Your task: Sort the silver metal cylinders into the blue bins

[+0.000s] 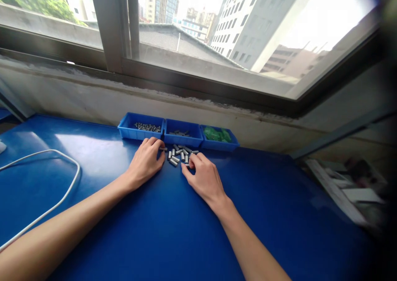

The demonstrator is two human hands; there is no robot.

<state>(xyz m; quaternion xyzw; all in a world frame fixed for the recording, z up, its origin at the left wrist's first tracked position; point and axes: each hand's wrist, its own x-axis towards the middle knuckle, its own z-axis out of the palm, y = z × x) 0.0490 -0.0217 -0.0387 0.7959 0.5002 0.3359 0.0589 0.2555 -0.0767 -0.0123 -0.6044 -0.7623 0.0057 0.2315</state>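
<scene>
A loose pile of short grey metal cylinders (174, 158) lies on the blue table between my hands. My left hand (145, 161) rests at the pile's left side, fingers curled; one cylinder (163, 148) sticks out between its index finger and thumb. On the right side, my right hand (206, 175) is bent over the pile's edge, thumb and index finger around another cylinder (187, 165). Its other fingers are curled and partly hidden. Just behind the pile, a blue bin (182, 140) holds more grey pieces.
A blue bin (141, 134) of small metal parts stands at the left of the row, and one with green plastic bags (217, 134) at the right. A white cable (70, 186) curves over the table's left side. The wall and window frame (198, 84) rise behind.
</scene>
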